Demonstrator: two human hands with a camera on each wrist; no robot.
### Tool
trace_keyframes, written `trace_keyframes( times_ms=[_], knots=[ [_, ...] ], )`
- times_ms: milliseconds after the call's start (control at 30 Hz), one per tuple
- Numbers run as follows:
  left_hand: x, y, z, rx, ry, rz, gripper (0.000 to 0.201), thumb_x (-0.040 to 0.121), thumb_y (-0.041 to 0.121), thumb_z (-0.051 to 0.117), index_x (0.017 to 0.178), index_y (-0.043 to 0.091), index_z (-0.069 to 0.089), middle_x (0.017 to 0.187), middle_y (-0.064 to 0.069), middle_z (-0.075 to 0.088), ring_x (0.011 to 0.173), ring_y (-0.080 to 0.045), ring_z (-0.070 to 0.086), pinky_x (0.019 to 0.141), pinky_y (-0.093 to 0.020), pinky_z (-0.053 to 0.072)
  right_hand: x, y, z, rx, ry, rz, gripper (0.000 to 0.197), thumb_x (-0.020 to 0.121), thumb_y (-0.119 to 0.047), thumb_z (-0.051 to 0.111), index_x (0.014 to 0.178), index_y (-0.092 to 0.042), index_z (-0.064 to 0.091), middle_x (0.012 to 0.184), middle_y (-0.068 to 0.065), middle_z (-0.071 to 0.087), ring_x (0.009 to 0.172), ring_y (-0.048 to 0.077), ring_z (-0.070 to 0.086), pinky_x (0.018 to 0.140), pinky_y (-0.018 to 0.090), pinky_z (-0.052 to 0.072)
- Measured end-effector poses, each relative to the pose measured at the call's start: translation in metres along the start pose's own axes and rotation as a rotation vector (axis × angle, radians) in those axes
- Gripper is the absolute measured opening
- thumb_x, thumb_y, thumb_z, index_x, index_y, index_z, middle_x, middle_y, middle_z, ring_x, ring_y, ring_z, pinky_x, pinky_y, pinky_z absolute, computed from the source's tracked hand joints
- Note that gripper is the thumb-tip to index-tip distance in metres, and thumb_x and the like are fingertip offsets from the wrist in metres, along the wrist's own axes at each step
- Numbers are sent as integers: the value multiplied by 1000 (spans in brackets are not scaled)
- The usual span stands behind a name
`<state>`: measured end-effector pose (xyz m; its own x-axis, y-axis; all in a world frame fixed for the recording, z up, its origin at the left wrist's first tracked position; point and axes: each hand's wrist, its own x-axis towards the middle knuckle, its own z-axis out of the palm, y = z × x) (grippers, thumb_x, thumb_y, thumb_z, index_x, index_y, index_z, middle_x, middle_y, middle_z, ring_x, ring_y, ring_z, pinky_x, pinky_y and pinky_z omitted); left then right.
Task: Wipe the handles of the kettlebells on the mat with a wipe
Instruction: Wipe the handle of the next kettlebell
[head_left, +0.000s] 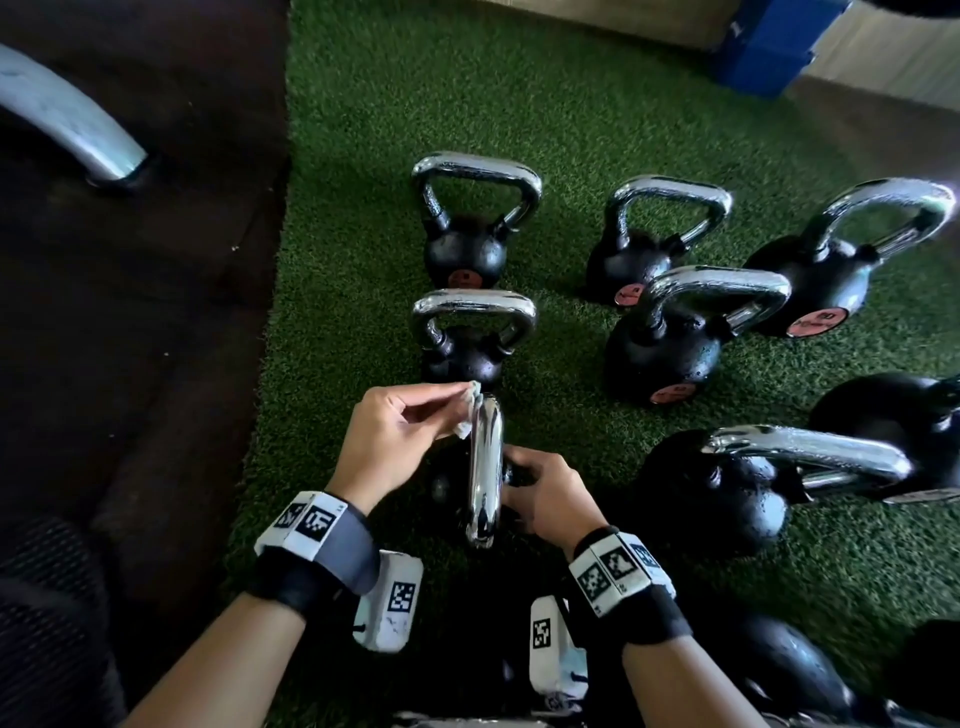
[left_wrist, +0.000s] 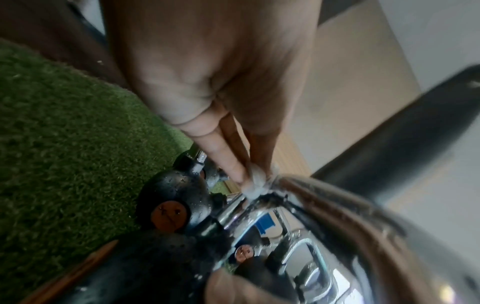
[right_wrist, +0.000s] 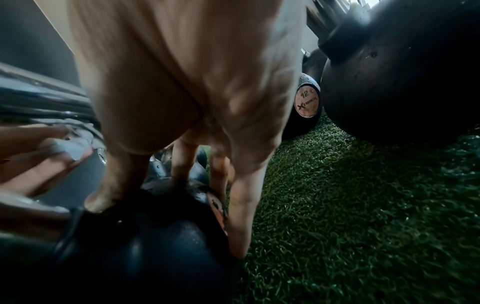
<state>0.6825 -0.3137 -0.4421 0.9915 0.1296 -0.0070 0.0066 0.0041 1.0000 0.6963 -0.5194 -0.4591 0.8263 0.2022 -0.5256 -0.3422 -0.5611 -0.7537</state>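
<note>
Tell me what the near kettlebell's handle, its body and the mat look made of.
Handle: polished chrome-plated steel by its look, mirroring the room. Body: black, pebbled, matte coating, probably over cast iron. Mat: green artificial turf, short plastic-looking blades.

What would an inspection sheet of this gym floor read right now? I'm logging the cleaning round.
Surface: green turf mat, dark floor beside it.
Job's things: small white wipe pressed on the far end of the nearest kettlebell's chrome handle; six more kettlebells behind and to the right, handles beaded with droplets.
Clutter: blue box at the far edge.
Hands: left hand pinches the wipe; right hand steadies the kettlebell's black body.
Cables: nothing seen.
Surroundings: curved metal bar on the dark floor.
</note>
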Motion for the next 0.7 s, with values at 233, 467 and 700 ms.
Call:
trace_keyframes(
  times_ms=[233,467,700],
  knots=[
    [-33,2,-13,82,-148,-15,33,78,43,85,107,27,82,105,6,80,101,-14,76,93,-33,59,1,5,-3,46,-19,-1,64,65,-46,90,125,-37,69,107,2,77,76,7,67,81,32,58],
    [-48,17,-15,4,-254,-104,27,72,26,88,97,20,82,96,-5,81,88,-19,78,85,-28,61,2,2,-6,75,-39,13,65,61,-47,90,123,-36,70,110,10,76,90,21,73,89,44,60],
    [-72,15,-12,110,-222,-69,20,71,30,91,89,30,83,90,5,81,83,-13,78,76,-19,59,8,7,-6,98,-25,20,83,41,-64,87,118,-40,72,101,1,78,91,17,76,90,40,61]
  ],
)
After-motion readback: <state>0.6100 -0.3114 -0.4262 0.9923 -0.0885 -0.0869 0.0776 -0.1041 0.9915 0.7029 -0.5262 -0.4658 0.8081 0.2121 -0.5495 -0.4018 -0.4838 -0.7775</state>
